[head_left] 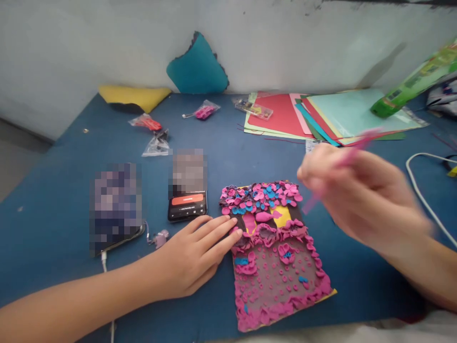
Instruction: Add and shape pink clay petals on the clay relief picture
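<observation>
A flat panel decorated with pink, purple and blue clay shapes lies on the blue table. My left hand rests flat, fingers spread, with its fingertips on the panel's upper left edge. Above the table, right of the panel's top, my right hand is raised and blurred by motion. Its fingers are closed round a thin pink translucent tool, whose lower end points toward the panel. Near the panel's top, a yellow patch and smooth pink pieces show among the clay flowers.
Two phones, one with its screen lit, lie to the left with a white cable. Small clay bags are farther back. Coloured sheets and a green bottle-like object stand at the back right. A white cable curves at the right.
</observation>
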Demonstrator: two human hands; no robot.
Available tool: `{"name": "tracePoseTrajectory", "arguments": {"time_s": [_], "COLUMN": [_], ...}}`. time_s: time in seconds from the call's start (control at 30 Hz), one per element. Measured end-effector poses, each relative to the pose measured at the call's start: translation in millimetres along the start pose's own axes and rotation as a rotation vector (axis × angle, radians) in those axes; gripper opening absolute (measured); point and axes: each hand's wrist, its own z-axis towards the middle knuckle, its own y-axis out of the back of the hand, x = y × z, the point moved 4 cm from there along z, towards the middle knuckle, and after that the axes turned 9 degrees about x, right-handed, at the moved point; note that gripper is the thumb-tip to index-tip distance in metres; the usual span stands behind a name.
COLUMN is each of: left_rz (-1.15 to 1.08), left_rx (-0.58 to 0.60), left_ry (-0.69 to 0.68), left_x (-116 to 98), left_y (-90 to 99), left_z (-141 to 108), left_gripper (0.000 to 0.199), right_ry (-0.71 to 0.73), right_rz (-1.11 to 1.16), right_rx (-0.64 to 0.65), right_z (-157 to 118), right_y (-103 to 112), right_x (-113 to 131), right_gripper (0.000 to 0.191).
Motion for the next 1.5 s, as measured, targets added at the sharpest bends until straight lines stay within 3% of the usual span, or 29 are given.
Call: {"name": "tracePoseTrajectory", "arguments": {"time_s": [0.1,0.23,0.37,0.5,0.67,0.87,1.5], "left_rz": [-0.014,-0.017,-0.008,-0.008,0.021,0.030,0.043], "left_rx": [-0.041,-0.050,-0.024,-0.010,-0.007,0.017,0.051], "left_ry": [-0.007,-0.011,-0.002,0.001,-0.001,-0.004,-0.013], "left_x": [0.6,0.4,0.2,0.4,-0.7,-0.6,-1.3], "left_y": [-1.8,-1.7,-0.7,-1.0,0.4,0.2,2.5], "left_z": [0.0,0.4,0.5,-0.2,0.0,-0.7,0.2], "left_gripper": [0.047,0.044,0.045,0.049,0.043,0.042,0.043], "right_ry": [-0.061,-0.099,-0.005,0.020,-0.014,0.021,0.150], "right_rz": [-0.182,-0.382,-0.498,-0.485,-0.439,-0.482,-0.540], "right_rx": [0.081,0.229,0.234,0.249,0.321,0.235,0.292], "right_z": [33.3,32.8,29.0,29.7,29.4,29.8,23.6], "right_y": [-1.0,-5.7,-7.2,-6.0,-5.7,-2.5,-17.0], "right_x": [20.0,1.7,1.5,11.4,12.2,9.8,2.0], "right_gripper": [0.016,0.013,0.012,0.012,0.026,0.011,0.017]}}
